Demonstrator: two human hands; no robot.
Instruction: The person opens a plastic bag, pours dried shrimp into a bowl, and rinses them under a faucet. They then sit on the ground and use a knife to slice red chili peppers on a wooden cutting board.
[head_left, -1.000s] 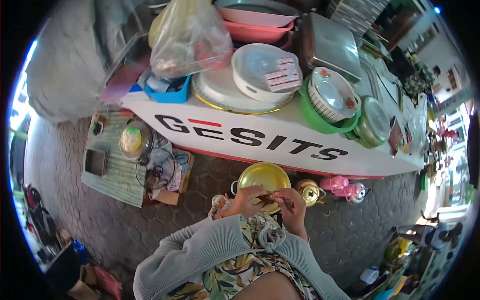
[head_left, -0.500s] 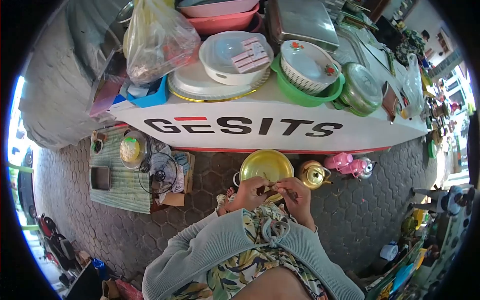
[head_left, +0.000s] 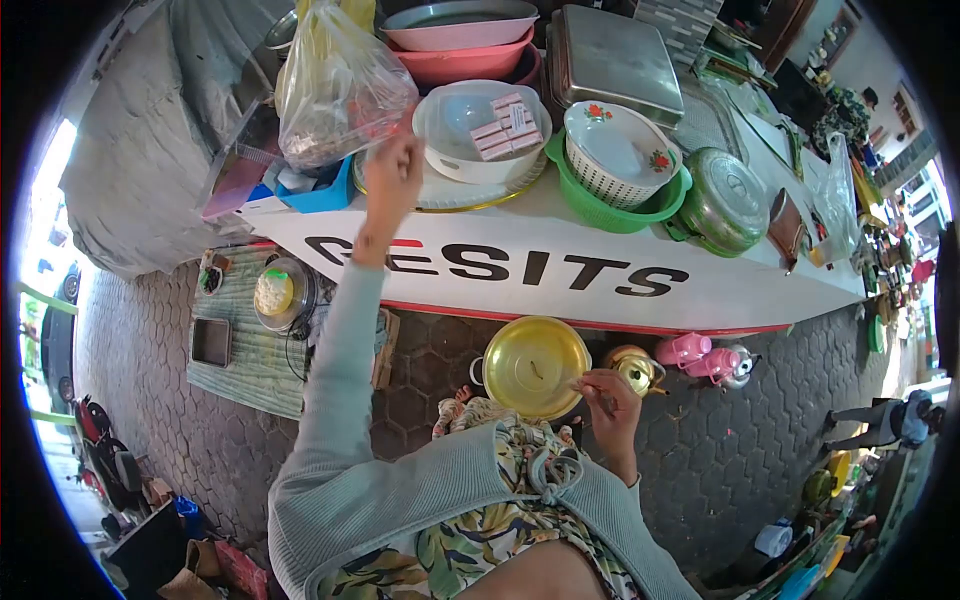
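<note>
So far left there's a greenish ribbed board [head_left: 245,370] down on the paving [head_left: 150,350], with a dark rectangular pan [head_left: 211,341] sitting on it. Next along, up on the table [head_left: 725,295], is a tied clear plastic bag [head_left: 335,100]. The left hand [head_left: 397,170] is stretched out just beside its lower right side, but it's blurry, so I can't tell if the fingers touch the bag or grip anything.

Below that wrist, the table's white front reads "GESITS" in big black letters, the top stroke of the E in red, with the forearm over part of the G. A white tub [head_left: 450,160] up top has pink-and-white packs [head_left: 506,130] on it, print way too tiny for me to read.

The gold basin [head_left: 505,370] is on the ground, a small dark strip [head_left: 537,370] lying inside. The right hand [head_left: 612,405] is at the basin's right rim, strip a little left of it, fingertips pinched narrow; can't make out what's between them. A gold kettle [head_left: 632,372] stands just right of the basin.
</note>
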